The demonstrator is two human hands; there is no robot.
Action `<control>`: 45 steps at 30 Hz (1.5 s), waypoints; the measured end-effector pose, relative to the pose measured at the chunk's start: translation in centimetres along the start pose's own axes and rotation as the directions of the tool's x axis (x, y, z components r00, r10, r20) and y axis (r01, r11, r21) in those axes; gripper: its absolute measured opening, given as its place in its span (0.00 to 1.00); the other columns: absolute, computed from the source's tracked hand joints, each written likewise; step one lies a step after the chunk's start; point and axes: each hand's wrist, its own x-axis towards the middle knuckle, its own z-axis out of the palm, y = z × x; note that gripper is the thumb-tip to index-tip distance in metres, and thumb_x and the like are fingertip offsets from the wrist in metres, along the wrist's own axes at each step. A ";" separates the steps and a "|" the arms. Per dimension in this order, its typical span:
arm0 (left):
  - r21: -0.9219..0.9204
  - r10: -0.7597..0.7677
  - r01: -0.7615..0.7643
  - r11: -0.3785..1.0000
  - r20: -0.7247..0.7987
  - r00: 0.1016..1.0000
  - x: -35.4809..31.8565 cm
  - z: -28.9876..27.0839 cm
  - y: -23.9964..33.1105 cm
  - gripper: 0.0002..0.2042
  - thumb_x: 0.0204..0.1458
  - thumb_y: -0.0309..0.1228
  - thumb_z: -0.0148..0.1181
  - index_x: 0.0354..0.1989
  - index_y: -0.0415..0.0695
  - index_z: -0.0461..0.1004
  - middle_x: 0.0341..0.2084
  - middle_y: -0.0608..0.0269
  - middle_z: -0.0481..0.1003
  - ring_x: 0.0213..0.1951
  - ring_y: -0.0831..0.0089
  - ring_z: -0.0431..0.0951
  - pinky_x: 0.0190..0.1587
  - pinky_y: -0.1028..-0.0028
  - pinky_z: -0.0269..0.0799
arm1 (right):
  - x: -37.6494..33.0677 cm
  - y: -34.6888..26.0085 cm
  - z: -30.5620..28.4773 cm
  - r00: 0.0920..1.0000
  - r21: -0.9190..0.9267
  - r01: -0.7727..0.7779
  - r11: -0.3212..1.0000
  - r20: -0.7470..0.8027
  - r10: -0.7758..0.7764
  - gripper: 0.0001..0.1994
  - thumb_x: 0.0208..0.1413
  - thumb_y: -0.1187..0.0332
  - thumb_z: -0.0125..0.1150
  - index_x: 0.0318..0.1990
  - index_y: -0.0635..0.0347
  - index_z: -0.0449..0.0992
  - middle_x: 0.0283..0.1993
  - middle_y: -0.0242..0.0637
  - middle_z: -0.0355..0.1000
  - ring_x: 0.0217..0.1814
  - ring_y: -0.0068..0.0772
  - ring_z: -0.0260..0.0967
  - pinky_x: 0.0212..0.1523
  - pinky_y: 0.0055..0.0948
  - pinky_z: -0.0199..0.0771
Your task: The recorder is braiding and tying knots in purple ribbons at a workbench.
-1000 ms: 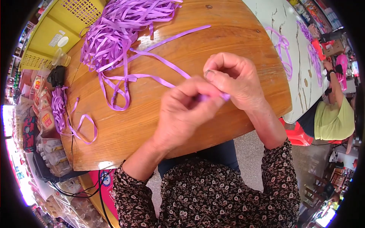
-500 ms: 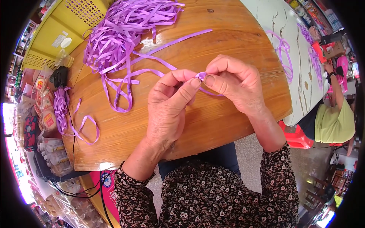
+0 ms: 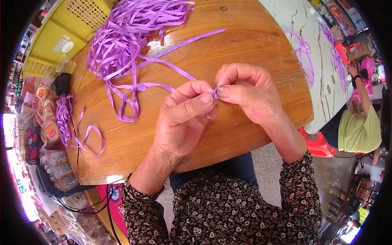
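Both arms had long dark sleeves (image 3: pixel 228 208) covered in a tiny pale floral print, cuffs ending just above the wrists; left hand (image 3: pixel 181 118) and right hand (image 3: pixel 249 92) were bare, no rings.

A round wooden table (image 3: pixel 245 134) carries a heap of purple ribbon (image 3: pixel 130 28) and seemingly loose strands (image 3: pixel 126 102).
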 end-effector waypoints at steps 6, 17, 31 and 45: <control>0.208 0.029 -0.021 0.978 -0.037 0.999 -0.2 0.8 0.0 0.06 0.51 0.26 0.58 0.37 0.41 0.72 0.27 0.71 0.71 0.25 0.82 0.62 0.32 0.78 0.58 | -0.2 -0.4 -0.3 0.993 -0.111 0.114 0.987 -0.024 -0.117 0.02 0.48 0.79 0.56 0.27 0.65 0.71 0.27 0.32 0.65 0.29 0.18 0.59 0.28 0.18 0.57; 0.058 0.004 -0.002 0.998 -0.047 0.999 0.2 0.0 0.1 0.07 0.52 0.28 0.57 0.37 0.40 0.72 0.22 0.76 0.65 0.22 0.84 0.55 0.28 0.80 0.53 | 0.2 0.3 0.0 0.921 -0.477 0.372 0.797 0.079 -0.382 0.04 0.50 0.80 0.59 0.34 0.66 0.73 0.32 0.33 0.69 0.33 0.20 0.65 0.32 0.19 0.65; 0.018 -0.018 0.018 1.000 0.025 1.000 0.3 -0.8 0.5 0.05 0.52 0.26 0.58 0.36 0.41 0.73 0.28 0.73 0.72 0.25 0.85 0.62 0.30 0.81 0.59 | 0.4 -0.3 0.1 0.645 -0.730 0.639 0.241 0.337 -0.686 0.14 0.39 0.82 0.66 0.37 0.62 0.76 0.33 0.38 0.71 0.33 0.34 0.67 0.32 0.28 0.66; 0.073 -0.020 0.023 0.997 -0.053 0.998 0.3 -0.7 0.2 0.06 0.52 0.26 0.59 0.37 0.40 0.73 0.31 0.69 0.73 0.29 0.83 0.67 0.31 0.81 0.61 | 0.5 -0.5 -0.3 0.596 -0.778 0.628 0.002 0.479 -0.644 0.12 0.35 0.81 0.68 0.32 0.61 0.78 0.30 0.33 0.69 0.31 0.32 0.64 0.29 0.27 0.64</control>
